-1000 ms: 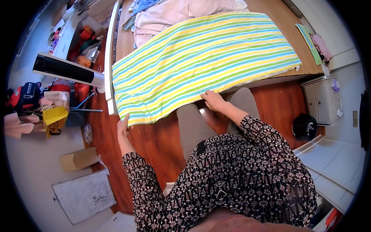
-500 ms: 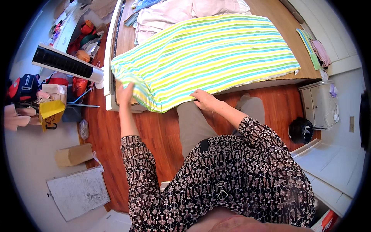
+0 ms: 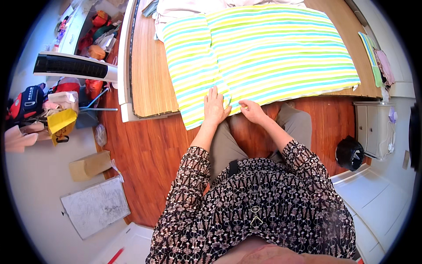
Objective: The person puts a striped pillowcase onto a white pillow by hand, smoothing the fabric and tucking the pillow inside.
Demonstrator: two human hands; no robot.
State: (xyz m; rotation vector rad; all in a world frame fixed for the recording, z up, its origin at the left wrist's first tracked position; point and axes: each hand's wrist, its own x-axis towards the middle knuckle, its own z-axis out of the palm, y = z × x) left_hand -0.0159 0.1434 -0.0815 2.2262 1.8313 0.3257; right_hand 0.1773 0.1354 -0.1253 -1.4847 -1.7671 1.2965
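Observation:
A cloth [image 3: 281,48] with yellow, green, blue and white stripes lies spread over the near part of a brown bed [image 3: 147,83]. Its left part is folded over toward the right, and the fold's edge runs from back to front. On the near end of that fold rests my left hand [image 3: 215,108], palm down with fingers stretched out. Just to its right, my right hand [image 3: 253,112] has its fingers curled together at the cloth's near edge, seeming to pinch it. The fingertips' undersides are hidden.
Pale bedding [image 3: 189,8] lies behind the cloth. A tower fan [image 3: 72,66] leans in at the left, near bags and bundles [image 3: 66,119]. To the right stand a small cabinet [image 3: 369,130] and a black bin [image 3: 349,152]. A cardboard box [image 3: 90,166] sits at lower left.
My left hand has brought the cloth's left end over to the right and now lies flat on it, beside my right hand. More bare bed shows at left.

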